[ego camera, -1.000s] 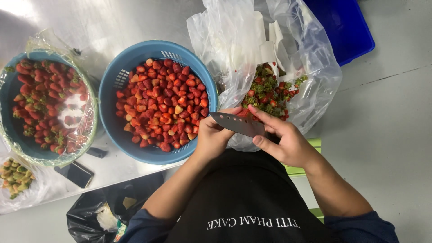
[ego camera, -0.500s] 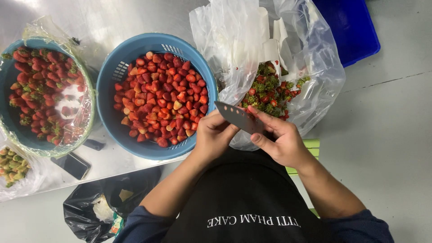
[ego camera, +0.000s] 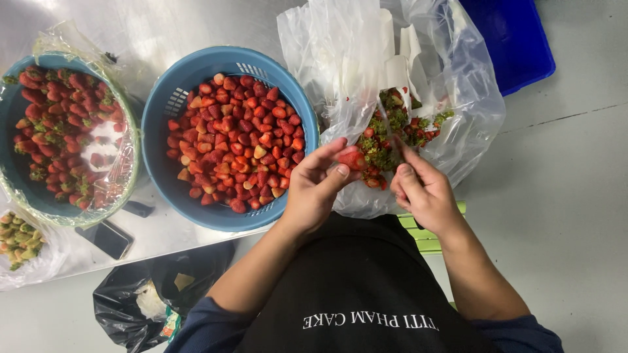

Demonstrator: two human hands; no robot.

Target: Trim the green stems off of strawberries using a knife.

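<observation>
My left hand (ego camera: 314, 193) pinches a red strawberry (ego camera: 353, 159) between thumb and fingertips, just right of the blue basket (ego camera: 163, 104) full of trimmed strawberries. My right hand (ego camera: 424, 193) is closed around a knife (ego camera: 400, 149). Its blade shows only as a thin edge beside the berry. Both hands hover over the mouth of a clear plastic bag (ego camera: 458, 98) holding green caps and red scraps (ego camera: 392, 127).
A second blue basket (ego camera: 13, 189), lined with plastic and filled with uncut strawberries, stands at the left. Below it lie a dark phone (ego camera: 108, 238) and a small bag of greenish pieces (ego camera: 19, 238). A black bag (ego camera: 144, 294) sits near my lap, a blue crate (ego camera: 517, 39) at the top right.
The knife blade, flat and plainly visible before, has turned edge-on. My left hand now shows a strawberry at its fingertips, and the hands have drawn slightly apart.
</observation>
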